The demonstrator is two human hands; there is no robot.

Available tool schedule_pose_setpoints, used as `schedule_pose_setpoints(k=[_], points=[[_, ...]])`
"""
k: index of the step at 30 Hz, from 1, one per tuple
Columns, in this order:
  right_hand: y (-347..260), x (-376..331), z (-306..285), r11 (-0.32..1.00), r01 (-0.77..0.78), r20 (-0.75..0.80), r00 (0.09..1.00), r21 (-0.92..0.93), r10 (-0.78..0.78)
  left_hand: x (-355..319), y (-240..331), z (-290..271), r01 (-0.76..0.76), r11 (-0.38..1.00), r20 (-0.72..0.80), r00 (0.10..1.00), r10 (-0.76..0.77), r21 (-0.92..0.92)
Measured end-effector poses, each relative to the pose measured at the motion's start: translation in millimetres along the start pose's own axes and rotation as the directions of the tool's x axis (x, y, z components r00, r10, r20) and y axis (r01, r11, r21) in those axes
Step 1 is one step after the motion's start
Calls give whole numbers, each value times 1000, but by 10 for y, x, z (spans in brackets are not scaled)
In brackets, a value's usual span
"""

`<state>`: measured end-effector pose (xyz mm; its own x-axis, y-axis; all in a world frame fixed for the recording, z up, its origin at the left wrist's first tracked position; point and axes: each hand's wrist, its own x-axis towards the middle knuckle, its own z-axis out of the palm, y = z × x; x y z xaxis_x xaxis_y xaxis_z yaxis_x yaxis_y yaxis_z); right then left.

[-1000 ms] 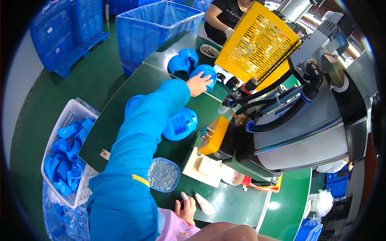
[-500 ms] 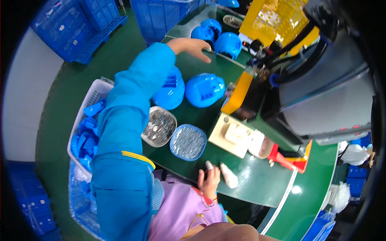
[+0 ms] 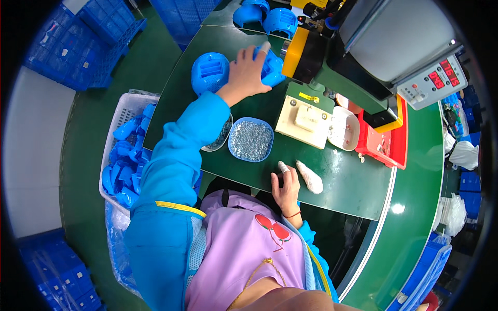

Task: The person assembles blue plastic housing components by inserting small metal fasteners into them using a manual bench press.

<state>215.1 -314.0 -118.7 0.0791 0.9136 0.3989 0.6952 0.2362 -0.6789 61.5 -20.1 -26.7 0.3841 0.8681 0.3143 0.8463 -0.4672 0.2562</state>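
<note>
A blue dish of small metal parts [image 3: 250,140] is sitting on the green table [image 3: 342,181], a white basket of blue pieces [image 3: 124,155] standing beside it, blue crates [image 3: 78,52] stacking beyond.

Blue plastic housing [image 3: 270,65] sitting on dark green table [image 3: 337,176]; blue bowl [image 3: 251,140] showing silvery screws; red tray [image 3: 386,140] showing.

Blue moulded plastic housing [image 3: 270,65], rounded shell with ribbed face, lies on the green worktable [image 3: 332,176] just left of the yellow-fronted machine [image 3: 303,54]. Matching blue housing [image 3: 209,73] sits further left.
</note>
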Motion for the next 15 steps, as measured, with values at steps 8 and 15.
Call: schedule_pose_setpoints(k=[8,15], points=[[-135,253,-160,330,-394,272,893,858,359,-1375,222,-872,306,40,309,947,88,-951],[-58,152,-199,-132,-606,548,577,784,606,-1942,422,-134,143,405,290,898,331,-903]])
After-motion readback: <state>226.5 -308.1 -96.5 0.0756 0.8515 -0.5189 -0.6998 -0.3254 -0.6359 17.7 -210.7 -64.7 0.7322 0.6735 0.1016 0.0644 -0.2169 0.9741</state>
